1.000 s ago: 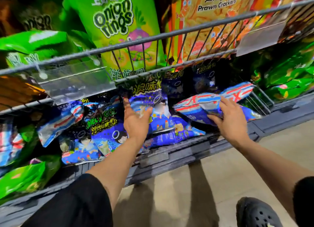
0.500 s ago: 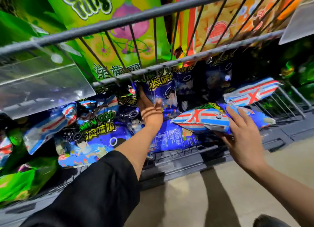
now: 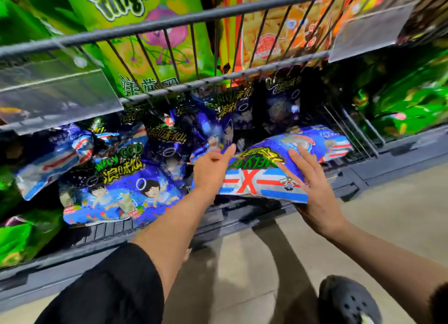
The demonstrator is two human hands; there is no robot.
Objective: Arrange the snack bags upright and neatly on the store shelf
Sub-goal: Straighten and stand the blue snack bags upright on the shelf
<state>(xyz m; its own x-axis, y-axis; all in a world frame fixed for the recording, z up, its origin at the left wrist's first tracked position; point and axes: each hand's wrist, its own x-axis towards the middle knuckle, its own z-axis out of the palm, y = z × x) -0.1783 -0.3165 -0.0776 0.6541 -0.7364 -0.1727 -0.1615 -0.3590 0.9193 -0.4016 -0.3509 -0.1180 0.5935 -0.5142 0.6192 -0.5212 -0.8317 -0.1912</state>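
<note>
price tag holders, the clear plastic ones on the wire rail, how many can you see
2. One clear price tag holder hangs at the left of the wire rail; the other hangs at the right, partly cut off by the frame. More may lie outside view.

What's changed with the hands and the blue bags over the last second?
The right hand has drawn the blue foil snack bag with the red X out toward the shelf's front edge. The left hand left the standing bags and now touches that bag's left end. The upright blue cartoon bag stayed put.
</note>
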